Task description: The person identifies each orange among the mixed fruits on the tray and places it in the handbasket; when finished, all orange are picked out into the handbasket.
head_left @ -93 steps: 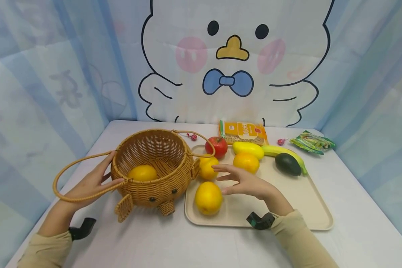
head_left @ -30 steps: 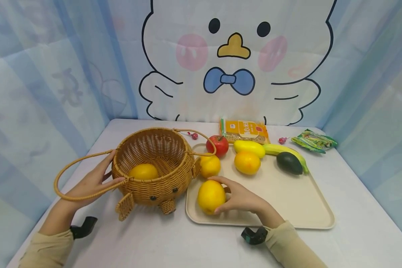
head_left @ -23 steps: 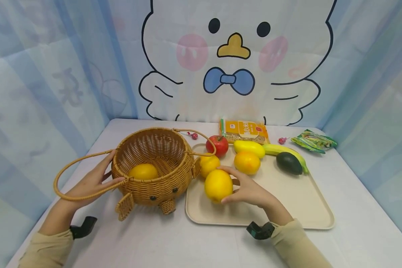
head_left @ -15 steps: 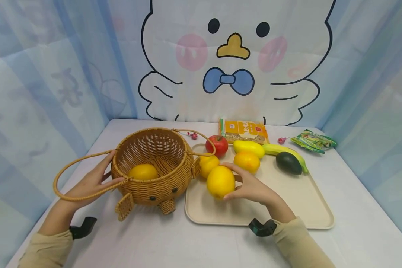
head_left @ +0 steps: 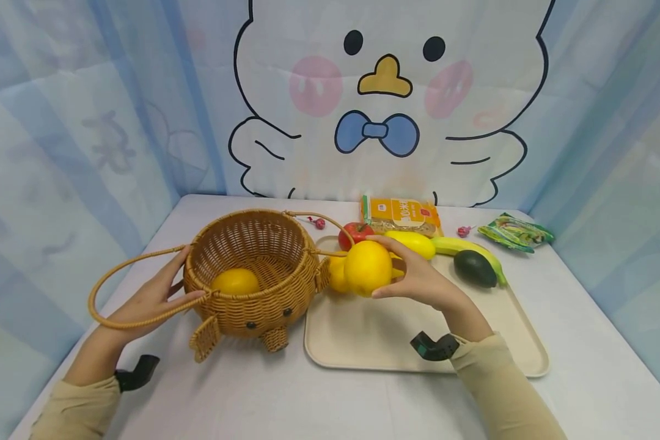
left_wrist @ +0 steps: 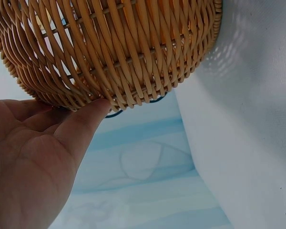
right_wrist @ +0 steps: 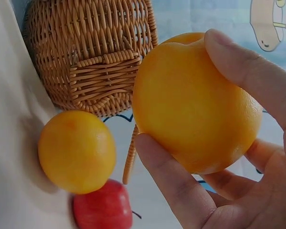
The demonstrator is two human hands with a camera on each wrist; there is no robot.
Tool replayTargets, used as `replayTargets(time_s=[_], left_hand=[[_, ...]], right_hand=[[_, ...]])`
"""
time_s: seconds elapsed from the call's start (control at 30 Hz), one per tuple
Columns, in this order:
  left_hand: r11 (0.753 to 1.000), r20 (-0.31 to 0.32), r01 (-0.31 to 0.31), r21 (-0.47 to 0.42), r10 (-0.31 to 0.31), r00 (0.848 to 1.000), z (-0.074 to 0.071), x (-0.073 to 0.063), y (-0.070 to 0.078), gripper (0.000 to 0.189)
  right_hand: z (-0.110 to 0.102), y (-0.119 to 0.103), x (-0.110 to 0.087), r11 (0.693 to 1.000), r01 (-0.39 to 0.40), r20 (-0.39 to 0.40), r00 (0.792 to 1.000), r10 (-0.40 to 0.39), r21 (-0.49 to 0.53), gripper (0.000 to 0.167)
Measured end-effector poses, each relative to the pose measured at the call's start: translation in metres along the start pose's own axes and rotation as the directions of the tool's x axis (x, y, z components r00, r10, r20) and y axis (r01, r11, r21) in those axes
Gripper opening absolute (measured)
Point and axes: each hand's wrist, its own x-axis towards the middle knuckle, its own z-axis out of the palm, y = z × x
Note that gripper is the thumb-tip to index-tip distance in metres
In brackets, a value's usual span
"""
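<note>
A wicker basket (head_left: 231, 316) with an animal face stands at the left, a yellow fruit (head_left: 234, 282) inside it. My left hand (head_left: 143, 302) rests against its left side, thumb and fingers spread along the wall below the rim; the left wrist view shows the thumb (left_wrist: 88, 125) touching the weave. My right hand (head_left: 420, 278) holds a round yellow fruit (head_left: 367, 269) between thumb and fingers, raised above the tray (head_left: 363, 345). Behind it, another yellow fruit (head_left: 337, 276) sits beside the basket, partly hidden. A red apple (right_wrist: 104, 205) lies past that one.
A yellow oblong fruit (head_left: 415, 243), a banana (head_left: 456, 244) and a dark green avocado-like fruit (head_left: 475, 269) lie on the tray's far side. Behind stand an orange grain packet (head_left: 401, 215), a green packet (head_left: 516, 232) and two lollipops. The basket's right handle (head_left: 330, 221) overhangs the tray.
My right hand has taken hold of the yellow fruit at the tray's near left, lifted it and carried it away from me, slightly right. The left hand and the basket have stayed put.
</note>
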Motion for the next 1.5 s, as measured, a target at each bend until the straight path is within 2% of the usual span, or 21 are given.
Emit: replayTargets(time_s=[0.33, 0.57, 1.07, 1.5], left_hand=[[1.0, -0.004, -0.004, 0.002, 0.004, 1.0, -0.002, 0.0, 0.0, 0.091], [1.0, -0.007, -0.004, 0.011, 0.004, 1.0, -0.002, 0.0, 0.001, 0.091], [1.0, -0.004, -0.005, -0.007, 0.005, 1.0, -0.001, 0.002, 0.0, 0.091], [1.0, 0.0, 0.0, -0.013, 0.0, 1.0, 0.001, 0.001, 0.0, 0.091]], right_hand=[[0.013, -0.023, 0.025, 0.998, 0.06, 0.038, 0.997, -0.061, 0.035, 0.088], [0.011, -0.027, 0.03, 0.999, 0.048, 0.032, 0.998, -0.048, 0.005, 0.087], [0.019, -0.045, 0.05, 0.999, 0.028, 0.05, 0.998, -0.03, 0.042, 0.087], [0.021, -0.047, 0.056, 1.0, 0.018, 0.054, 0.998, -0.019, 0.02, 0.087]])
